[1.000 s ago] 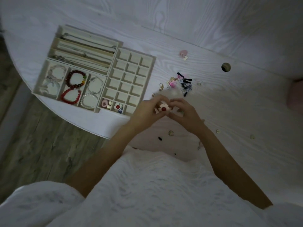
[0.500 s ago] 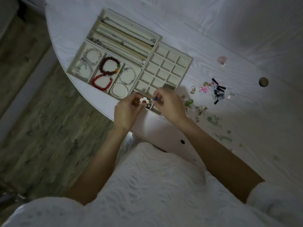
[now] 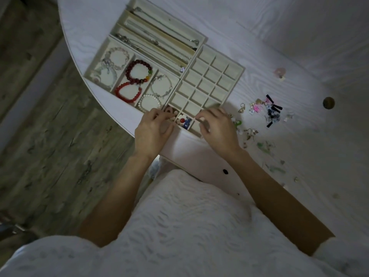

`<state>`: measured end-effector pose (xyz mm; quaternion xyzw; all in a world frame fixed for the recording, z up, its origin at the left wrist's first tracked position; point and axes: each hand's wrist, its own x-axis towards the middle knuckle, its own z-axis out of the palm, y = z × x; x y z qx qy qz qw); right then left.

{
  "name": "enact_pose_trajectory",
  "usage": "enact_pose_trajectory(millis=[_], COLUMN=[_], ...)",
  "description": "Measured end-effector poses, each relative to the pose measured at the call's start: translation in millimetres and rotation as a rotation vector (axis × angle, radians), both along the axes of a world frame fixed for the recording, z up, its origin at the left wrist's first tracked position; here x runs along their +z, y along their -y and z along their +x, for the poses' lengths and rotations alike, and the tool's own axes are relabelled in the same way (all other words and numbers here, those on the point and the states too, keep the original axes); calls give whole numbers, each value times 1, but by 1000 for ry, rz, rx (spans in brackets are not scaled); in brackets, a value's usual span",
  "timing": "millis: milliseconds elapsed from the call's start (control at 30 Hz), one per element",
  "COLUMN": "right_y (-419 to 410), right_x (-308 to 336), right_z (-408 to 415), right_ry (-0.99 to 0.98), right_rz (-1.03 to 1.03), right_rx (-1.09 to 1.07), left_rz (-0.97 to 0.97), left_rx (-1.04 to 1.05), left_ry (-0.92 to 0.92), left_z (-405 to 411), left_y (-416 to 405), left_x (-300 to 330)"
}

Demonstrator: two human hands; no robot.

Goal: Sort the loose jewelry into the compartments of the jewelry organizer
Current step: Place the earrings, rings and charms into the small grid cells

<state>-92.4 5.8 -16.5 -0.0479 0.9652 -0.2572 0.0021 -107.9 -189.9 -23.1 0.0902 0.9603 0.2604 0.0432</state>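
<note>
Both hands are down at the near row of the jewelry organizer [image 3: 214, 76], the edge closest to the person, and the step in hand looks like dropping small pieces into the little square cells there. The left hand [image 3: 152, 132] sits over the near-left cell, fingers curled with the tips drawn together above some pale pieces; whether it is pinching one of them or has just let go, the dim light does not let me tell. The right hand [image 3: 217, 128] hovers over the near-right cell with fingers loosely bent and slightly apart, and nothing is plainly visible between them. Between the two hands, untouched by either, a white flower earring with a red centre [image 3: 181, 119] lies in the middle cell just beside a blue piece [image 3: 187, 122], so that one seems already placed. Most of the grid's other cells are bare, while bracelets [image 3: 137, 78] fill the larger trays to the left. The loose pile [image 3: 267, 110] lies on the table [image 3: 299, 47] to the right of the organizer, near the right hand, so the next move probably calls for that hand to reach across, pick a matching small piece, and choose a fresh cell
</note>
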Motion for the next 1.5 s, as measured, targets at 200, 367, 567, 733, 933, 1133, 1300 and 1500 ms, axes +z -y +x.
enact_pose_trajectory(millis=[200, 367, 567, 733, 933, 1133, 1300, 1500], right_y=[17, 26, 22, 26, 33, 32, 28, 18], right_x=[-6, -10, -4, -2, 2, -5, -5, -2], right_z=[-6, -19, -27, -36, -35, -27, -24, -23], right_ry=[-45, 43, 203, 348, 222, 303, 410, 354], right_rz=[111, 173, -40, -24, 208, -157, -278, -223], right_rx=[64, -11, -96, -97, 12, -81, -134, -199], left_rz=[-56, -109, -155, -142, -141, -119, -136, -121], left_rx=[-124, -169, -218, -208, -206, -214, -253, -250], left_ry=[-42, -85, -123, -115, -134, -102, -126, -141], left_z=[-1, -7, -8, -8, -5, -2, -4, -2], left_y=[-10, -12, -8, -7, -6, -3, -2, 0], left_x=[-3, -8, -8, -5, -4, -7, -7, -6])
